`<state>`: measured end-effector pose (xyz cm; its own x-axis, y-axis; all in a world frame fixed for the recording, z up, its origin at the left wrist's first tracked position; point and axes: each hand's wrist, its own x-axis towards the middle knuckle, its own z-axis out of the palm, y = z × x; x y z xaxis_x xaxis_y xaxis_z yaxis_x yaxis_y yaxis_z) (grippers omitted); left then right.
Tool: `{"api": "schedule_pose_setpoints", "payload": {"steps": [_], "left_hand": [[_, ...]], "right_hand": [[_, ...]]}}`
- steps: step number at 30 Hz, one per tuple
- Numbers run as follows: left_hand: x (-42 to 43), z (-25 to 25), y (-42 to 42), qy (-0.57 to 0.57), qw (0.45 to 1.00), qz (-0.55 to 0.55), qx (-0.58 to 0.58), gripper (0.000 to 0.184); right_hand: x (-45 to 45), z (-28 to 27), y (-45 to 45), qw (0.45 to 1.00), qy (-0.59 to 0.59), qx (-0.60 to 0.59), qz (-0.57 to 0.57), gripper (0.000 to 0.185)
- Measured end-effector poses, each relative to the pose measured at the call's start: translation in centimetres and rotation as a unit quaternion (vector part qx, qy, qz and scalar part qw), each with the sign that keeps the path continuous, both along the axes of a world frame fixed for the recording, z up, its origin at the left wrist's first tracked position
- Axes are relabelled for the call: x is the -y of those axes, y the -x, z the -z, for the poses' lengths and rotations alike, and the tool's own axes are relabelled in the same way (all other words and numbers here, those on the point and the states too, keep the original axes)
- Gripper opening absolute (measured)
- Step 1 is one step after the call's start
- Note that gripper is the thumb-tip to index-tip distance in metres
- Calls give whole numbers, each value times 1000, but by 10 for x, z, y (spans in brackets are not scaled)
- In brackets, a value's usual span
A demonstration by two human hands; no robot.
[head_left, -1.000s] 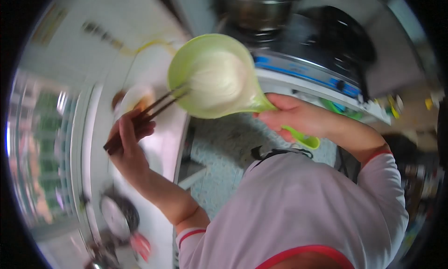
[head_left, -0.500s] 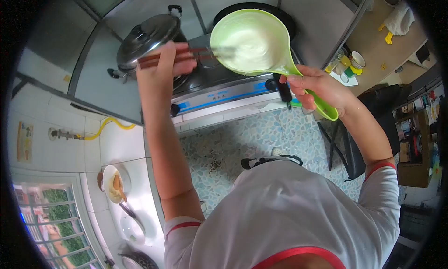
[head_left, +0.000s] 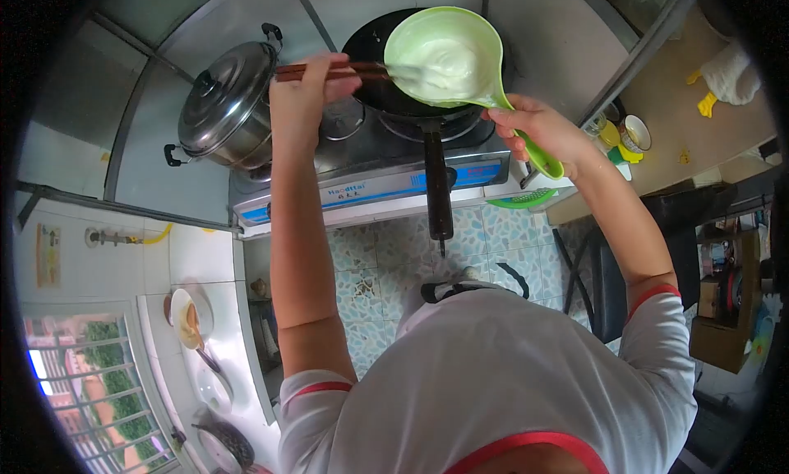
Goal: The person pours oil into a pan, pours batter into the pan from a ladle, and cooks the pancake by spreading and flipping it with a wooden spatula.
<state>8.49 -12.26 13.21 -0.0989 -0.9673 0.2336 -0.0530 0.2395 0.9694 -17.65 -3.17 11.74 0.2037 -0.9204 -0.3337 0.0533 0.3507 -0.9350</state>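
Observation:
My right hand (head_left: pixel 538 133) is closed around the handle of a large light-green ladle (head_left: pixel 494 56). The ladle's bowl is over a black frying pan (head_left: pixel 362 50) on the stove and hides much of the pan. Inside the bowl lies a thick, pale, swirled mixture (head_left: pixel 460 59). Brown chopsticks (head_left: pixel 370 69) are gripped in my left hand (head_left: pixel 316 87). Their far ends reach into the mixture at the bowl's left side and are blurred by motion.
A lidded steel pot (head_left: pixel 234 104) stands left of the pan on the gas stove (head_left: pixel 353 193). The pan's handle (head_left: pixel 438 186) juts toward me past the stove front. On the left counter (head_left: pixel 201 260) sits a white bowl (head_left: pixel 185 309). A patterned bowl (head_left: pixel 635 134) is at the right.
The view has shifted, and more of the frying pan and its handle shows. Both hands, with ladle and chopsticks, have moved right relative to the stove. The mixture's swirl looks different.

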Motion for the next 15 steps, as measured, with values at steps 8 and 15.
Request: {"api": "schedule_pose_setpoints", "payload": {"steps": [8,15], "left_hand": [[47,8,9,21,998,50,23,32],[49,-12,-2,81,994,56,-45,27]], "right_hand": [[25,14,-3,999,-23,-6,35,23],[53,21,-13,994,-2,-72,87,22]]}}
